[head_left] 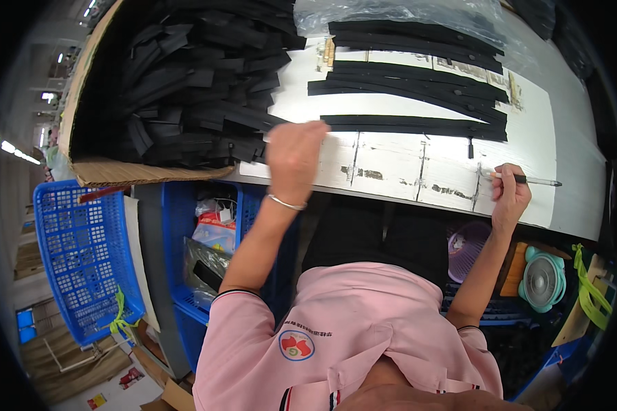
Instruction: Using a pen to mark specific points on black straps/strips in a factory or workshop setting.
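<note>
My left hand [295, 159] is curled beside the left end of the nearest black fabric strip [411, 125]. What its fingers hold, if anything, is hidden behind the hand. Between the thumb and fingers of my right hand [511, 195] is a pen [538, 181] with a black grip, its dark end pointing right. More black strips [418, 72] lie in rows farther back on a white board [391, 154] with dark marks. From the nearest row a short black tab [470, 147] sticks out toward me.
A cardboard box [110, 171] heaped with black strips [199, 89] stands at the left. Clear plastic sheeting [418, 15] lies at the far edge. Below the table are a blue basket [89, 260], a blue bin [192, 305], a purple basket [467, 250] and a small green fan [543, 281].
</note>
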### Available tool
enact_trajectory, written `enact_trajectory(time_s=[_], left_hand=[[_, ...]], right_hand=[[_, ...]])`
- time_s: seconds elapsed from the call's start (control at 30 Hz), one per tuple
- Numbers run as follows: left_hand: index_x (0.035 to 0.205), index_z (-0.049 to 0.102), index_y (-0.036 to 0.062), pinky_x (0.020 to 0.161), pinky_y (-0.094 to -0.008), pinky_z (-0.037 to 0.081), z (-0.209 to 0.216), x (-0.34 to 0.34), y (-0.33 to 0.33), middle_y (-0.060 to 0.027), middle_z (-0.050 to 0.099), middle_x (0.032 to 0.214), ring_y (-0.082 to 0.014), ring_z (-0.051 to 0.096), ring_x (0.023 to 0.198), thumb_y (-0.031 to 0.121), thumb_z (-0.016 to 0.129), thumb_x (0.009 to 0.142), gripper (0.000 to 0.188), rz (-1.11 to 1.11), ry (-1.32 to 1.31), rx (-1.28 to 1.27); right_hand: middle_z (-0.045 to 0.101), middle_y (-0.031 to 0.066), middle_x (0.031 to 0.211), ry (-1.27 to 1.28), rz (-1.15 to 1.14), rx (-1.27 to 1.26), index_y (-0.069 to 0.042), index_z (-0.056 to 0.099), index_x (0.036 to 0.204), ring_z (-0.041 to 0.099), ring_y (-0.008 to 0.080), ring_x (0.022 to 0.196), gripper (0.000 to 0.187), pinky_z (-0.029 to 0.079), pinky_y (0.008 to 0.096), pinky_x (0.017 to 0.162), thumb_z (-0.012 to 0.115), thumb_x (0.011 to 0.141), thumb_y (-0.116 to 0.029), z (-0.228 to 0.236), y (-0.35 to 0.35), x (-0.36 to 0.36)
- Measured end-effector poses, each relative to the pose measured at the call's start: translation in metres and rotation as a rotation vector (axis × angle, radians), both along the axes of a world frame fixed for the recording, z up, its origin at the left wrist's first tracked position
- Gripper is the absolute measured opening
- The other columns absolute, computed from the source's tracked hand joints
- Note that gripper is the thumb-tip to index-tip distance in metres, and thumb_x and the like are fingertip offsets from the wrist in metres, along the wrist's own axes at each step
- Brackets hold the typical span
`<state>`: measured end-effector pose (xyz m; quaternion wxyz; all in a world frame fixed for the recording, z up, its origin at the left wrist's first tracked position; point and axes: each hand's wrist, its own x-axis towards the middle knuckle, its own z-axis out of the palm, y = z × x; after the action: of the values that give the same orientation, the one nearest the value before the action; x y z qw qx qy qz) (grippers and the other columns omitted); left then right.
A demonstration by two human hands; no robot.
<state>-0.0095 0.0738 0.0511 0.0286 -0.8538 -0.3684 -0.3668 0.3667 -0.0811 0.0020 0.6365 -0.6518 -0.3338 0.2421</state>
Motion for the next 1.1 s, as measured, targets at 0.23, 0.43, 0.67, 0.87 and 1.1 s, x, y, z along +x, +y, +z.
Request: enact_trajectory(time_s=[0.23,0.43,0.67,0.87,1.1], left_hand=[[0.138,0.062,0.0043,0.114,-0.0476,0.041,-0.019,0.089,-0.060,-0.0169,0.061,0.142,-0.0359,0.056,0.134,0.013,0.080,0.085,0.056,-0.275,-0.173,-0.361],[0.151,0.049,0.0017,0.124,-0.0555,0.020,-0.039,0.048,-0.054,-0.0199,0.044,0.158,-0.0394,0.034,0.151,0.026,0.079,0.088,0.074,-0.097,0.060,-0.365],[0.155,0.035,-0.0044,0.124,-0.0538,0.022,-0.034,0.044,-0.063,-0.0229,0.035,0.162,-0.0377,0.029,0.153,0.037,0.072,0.093,0.084,-0.131,0.217,-0.436],[0.158,0.032,-0.0027,0.126,-0.0546,0.014,-0.033,0.042,-0.070,-0.0189,0.033,0.164,-0.0342,0.025,0.155,0.043,0.068,0.094,0.086,-0.099,0.323,-0.431],[0.161,0.030,0.0031,0.125,-0.0586,0.004,-0.036,0.021,-0.077,-0.0151,0.029,0.168,-0.0326,0.020,0.157,0.042,0.066,0.097,0.083,0.069,0.289,-0.483]], right_hand=[[0.059,-0.0006,0.074,-0.183,-0.016,-0.141,-0.009,0.067,0.132,0.047,0.0030,0.060,0.028,0.036,0.0190,0.054,0.058,0.106,-0.013,0.029,0.011,-0.031],[0.074,0.0111,0.115,-0.751,0.238,-0.094,-0.008,0.070,0.120,0.070,0.0262,0.105,0.037,0.054,0.0359,0.085,0.071,0.084,0.001,0.036,0.002,-0.113],[0.068,0.0042,0.135,-1.178,0.250,-0.192,-0.009,0.059,0.138,0.055,0.0260,0.138,0.057,0.023,0.0559,0.122,0.078,0.085,-0.016,0.015,-0.004,-0.119],[0.065,0.0028,0.141,-1.162,0.119,-0.295,-0.012,0.057,0.144,0.050,0.0258,0.142,0.055,0.016,0.0546,0.125,0.073,0.091,-0.011,0.011,-0.039,-0.045],[0.064,0.0023,0.142,-1.154,0.029,-0.301,-0.013,0.059,0.141,0.052,0.0256,0.140,0.046,0.019,0.0556,0.125,0.068,0.096,-0.011,0.002,-0.059,-0.017]])
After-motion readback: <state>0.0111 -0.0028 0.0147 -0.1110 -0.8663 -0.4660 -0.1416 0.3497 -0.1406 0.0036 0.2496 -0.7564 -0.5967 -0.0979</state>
